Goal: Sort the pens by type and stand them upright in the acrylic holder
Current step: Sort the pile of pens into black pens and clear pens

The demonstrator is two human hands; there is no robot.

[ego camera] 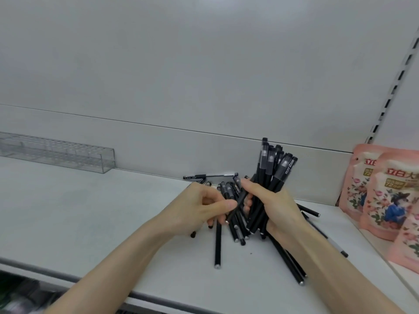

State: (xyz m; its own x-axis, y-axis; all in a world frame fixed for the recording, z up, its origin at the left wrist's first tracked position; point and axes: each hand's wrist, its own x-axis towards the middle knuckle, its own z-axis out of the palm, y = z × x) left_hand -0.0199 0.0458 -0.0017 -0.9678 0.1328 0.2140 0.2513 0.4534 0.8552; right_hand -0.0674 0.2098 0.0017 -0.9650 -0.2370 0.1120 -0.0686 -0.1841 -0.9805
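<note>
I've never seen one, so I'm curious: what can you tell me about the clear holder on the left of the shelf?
The holder is a long, low box of clear plastic, divided inside into a faint grid of small cells. It looks empty. It rests flat on the grey shelf along the back wall, its left end cut off by the picture's edge.
</note>
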